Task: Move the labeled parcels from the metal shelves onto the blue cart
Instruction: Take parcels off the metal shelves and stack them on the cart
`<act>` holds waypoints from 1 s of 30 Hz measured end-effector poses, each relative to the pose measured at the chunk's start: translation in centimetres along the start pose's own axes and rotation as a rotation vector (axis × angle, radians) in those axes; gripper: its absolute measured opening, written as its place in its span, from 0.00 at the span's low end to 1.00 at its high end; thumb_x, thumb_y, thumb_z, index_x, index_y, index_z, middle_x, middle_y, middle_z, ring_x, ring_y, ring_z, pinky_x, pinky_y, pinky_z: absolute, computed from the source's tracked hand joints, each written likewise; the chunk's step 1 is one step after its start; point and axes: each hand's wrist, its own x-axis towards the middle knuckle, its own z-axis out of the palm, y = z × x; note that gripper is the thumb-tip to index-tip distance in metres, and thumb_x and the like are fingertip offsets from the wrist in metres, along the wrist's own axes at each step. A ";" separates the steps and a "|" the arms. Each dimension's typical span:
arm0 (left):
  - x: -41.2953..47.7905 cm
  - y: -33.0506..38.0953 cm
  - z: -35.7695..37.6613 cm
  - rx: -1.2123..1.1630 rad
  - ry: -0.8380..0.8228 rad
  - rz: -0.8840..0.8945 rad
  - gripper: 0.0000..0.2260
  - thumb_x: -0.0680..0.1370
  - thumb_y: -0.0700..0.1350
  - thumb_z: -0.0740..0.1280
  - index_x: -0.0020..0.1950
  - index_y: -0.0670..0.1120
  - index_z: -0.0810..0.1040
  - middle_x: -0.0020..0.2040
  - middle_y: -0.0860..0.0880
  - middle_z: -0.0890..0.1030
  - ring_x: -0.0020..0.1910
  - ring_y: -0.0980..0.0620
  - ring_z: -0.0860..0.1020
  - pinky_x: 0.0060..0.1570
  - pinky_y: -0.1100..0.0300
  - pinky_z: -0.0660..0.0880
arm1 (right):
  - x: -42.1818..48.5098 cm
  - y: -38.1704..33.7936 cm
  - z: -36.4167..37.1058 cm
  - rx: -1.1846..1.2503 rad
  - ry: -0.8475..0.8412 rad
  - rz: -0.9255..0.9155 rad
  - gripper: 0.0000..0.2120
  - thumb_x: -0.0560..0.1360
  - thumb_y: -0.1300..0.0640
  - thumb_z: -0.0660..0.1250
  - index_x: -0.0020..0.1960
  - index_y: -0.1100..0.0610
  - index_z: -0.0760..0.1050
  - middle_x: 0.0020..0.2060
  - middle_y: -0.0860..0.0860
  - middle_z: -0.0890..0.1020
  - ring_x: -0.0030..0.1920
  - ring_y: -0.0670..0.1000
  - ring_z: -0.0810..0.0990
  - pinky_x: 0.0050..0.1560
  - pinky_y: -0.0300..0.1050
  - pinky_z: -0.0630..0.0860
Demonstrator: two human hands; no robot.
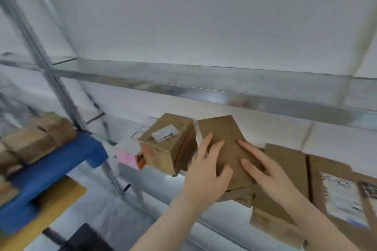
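A flat brown cardboard parcel (224, 134) lies tilted on the metal shelf (155, 181) at centre. My left hand (206, 171) grips its left edge, thumb on top. My right hand (263, 171) lies flat on its right side, fingers spread. To its left stands a brown box with a white label (163, 144). At the right lie flat parcels (285, 171), one with a large white label (342, 195). The blue cart (53, 167) stands at the left with several brown parcels (30, 140) on it.
A pink and white package (127, 154) sits at the shelf's left end. An upper metal shelf (204, 85) runs across above my hands. A slanted metal upright (61, 91) stands between cart and shelf. A yellowish board (40, 218) lies under the cart.
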 end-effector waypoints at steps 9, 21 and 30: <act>-11.8 -20.2 -19.7 0.117 0.255 -0.419 0.26 0.75 0.56 0.56 0.73 0.59 0.60 0.77 0.62 0.46 0.74 0.56 0.56 0.68 0.55 0.64 | 8.3 -5.9 31.5 0.052 -0.479 -0.145 0.20 0.76 0.48 0.64 0.66 0.33 0.68 0.69 0.37 0.67 0.66 0.31 0.63 0.60 0.24 0.62; -16.1 -36.3 -33.1 0.144 0.343 -0.624 0.26 0.74 0.59 0.54 0.73 0.61 0.58 0.74 0.68 0.45 0.71 0.56 0.61 0.64 0.54 0.69 | 15.4 -9.8 54.0 -0.010 -0.734 -0.259 0.21 0.80 0.49 0.58 0.71 0.36 0.61 0.70 0.27 0.52 0.68 0.26 0.52 0.60 0.20 0.56; -8.9 -47.6 -31.3 0.045 0.367 -0.788 0.25 0.75 0.60 0.55 0.72 0.64 0.56 0.74 0.70 0.43 0.71 0.57 0.60 0.64 0.53 0.69 | 28.3 -3.9 61.2 -0.080 -0.884 -0.260 0.19 0.80 0.49 0.58 0.68 0.33 0.62 0.69 0.27 0.52 0.65 0.24 0.52 0.64 0.26 0.55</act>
